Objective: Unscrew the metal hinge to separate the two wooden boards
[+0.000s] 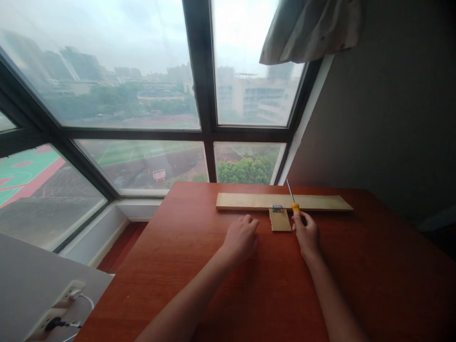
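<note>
Screwdriver [295,207] sits in right fingers [309,220], plugs [53,324] in wall sockets [44,324]

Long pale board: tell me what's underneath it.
The long pale board lies on the red-brown table, whose top shows around it. The part directly beneath is covered, so whether the small wooden piece at its near edge, or anything else, runs underneath cannot be seen.

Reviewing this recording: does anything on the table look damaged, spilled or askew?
Only something minor: the short wooden piece, beside the right hand, seems to have a rough, uneven left edge, unlike the straighter outline of the long board. Nothing looks spilled.
</note>
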Demonstrator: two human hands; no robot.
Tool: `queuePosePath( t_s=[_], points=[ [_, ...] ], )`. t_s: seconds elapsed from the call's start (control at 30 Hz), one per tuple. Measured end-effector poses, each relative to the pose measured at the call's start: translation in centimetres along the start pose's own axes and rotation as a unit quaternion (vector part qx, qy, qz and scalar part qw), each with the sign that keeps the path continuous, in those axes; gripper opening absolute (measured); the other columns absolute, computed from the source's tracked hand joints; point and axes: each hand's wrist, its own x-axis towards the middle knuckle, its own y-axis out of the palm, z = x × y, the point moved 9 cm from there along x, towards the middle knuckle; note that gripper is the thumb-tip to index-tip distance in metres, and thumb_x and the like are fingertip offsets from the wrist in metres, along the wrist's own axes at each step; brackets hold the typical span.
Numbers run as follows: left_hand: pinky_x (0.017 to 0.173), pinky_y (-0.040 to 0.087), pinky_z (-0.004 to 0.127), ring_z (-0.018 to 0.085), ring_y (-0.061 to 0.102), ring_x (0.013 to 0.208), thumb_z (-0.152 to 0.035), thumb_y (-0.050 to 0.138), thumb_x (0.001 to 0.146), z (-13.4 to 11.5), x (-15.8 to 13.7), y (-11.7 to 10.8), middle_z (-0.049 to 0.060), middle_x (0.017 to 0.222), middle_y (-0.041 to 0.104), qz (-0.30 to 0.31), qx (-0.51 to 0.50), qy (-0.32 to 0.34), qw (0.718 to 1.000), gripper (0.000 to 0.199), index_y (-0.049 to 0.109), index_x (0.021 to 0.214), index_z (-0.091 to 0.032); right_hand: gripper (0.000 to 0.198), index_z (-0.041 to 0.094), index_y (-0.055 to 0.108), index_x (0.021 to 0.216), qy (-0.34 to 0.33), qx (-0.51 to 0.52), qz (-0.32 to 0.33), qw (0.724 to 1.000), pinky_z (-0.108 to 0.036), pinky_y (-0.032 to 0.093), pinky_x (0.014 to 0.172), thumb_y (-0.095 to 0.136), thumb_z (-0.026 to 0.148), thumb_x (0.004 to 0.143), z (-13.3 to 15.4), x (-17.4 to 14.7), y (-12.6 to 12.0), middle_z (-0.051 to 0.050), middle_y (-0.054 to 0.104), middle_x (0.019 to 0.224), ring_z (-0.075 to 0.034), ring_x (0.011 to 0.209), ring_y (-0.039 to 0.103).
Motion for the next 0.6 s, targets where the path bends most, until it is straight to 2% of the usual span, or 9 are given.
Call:
queuePosePath(
  t_s=[0.13,0.23,0.3,0.4,0.6],
  points=[
    [0.097,0.042,0.040,0.026,0.052,0.118,-0.021,0.050,0.089,0.1,4.0,-0.5,0.011,0.131,0.056,-0.059,0.032,0.017,0.998,0.030,0.053,0.118,-0.020,0.068,0.013,0.069,0.100,0.017,0.028,0.015,0.999,-0.027,0.042,0.050,0.055,0.075,0.075,-0.1,-0.2,0.6,0.000,0.059,0.052,-0.017,0.048,0.055],
    [0.109,0.032,0.048,0.029,0.042,0.131,-0.021,0.052,0.088,0.1,6.3,0.4,0.012,0.146,0.046,-0.080,0.058,0.033,0.995,0.040,0.048,0.128,-0.021,0.068,0.013,0.068,0.101,0.024,0.041,0.014,0.999,-0.027,0.042,0.049,0.056,0.074,0.074,-0.2,-0.2,0.8,0.001,0.057,0.052,-0.017,0.048,0.054],
    [0.110,0.028,0.052,0.031,0.038,0.134,-0.024,0.053,0.088,0.3,7.3,1.1,0.013,0.147,0.044,-0.083,0.069,0.036,0.993,0.043,0.046,0.130,-0.022,0.069,0.012,0.068,0.101,0.025,0.045,0.013,0.999,-0.027,0.042,0.048,0.056,0.074,0.074,-0.3,-0.2,0.9,0.001,0.057,0.052,-0.016,0.047,0.054],
    [0.109,0.031,0.052,0.030,0.042,0.131,-0.026,0.050,0.091,0.7,7.9,1.8,0.013,0.144,0.047,-0.086,0.078,0.045,0.992,0.041,0.046,0.132,-0.023,0.070,0.012,0.069,0.101,0.024,0.048,0.015,0.998,-0.027,0.043,0.048,0.056,0.075,0.073,-0.3,-0.1,1.1,0.000,0.058,0.052,-0.017,0.047,0.055],
    [0.107,0.033,0.051,0.027,0.045,0.129,-0.017,0.036,0.097,1.1,8.1,2.2,0.012,0.142,0.051,-0.096,0.105,0.043,0.989,0.035,0.049,0.130,-0.022,0.070,0.012,0.070,0.097,0.011,0.040,0.012,0.999,-0.028,0.043,0.047,0.055,0.076,0.072,-0.2,-0.1,1.1,-0.001,0.060,0.051,-0.018,0.046,0.056]
  ],
)
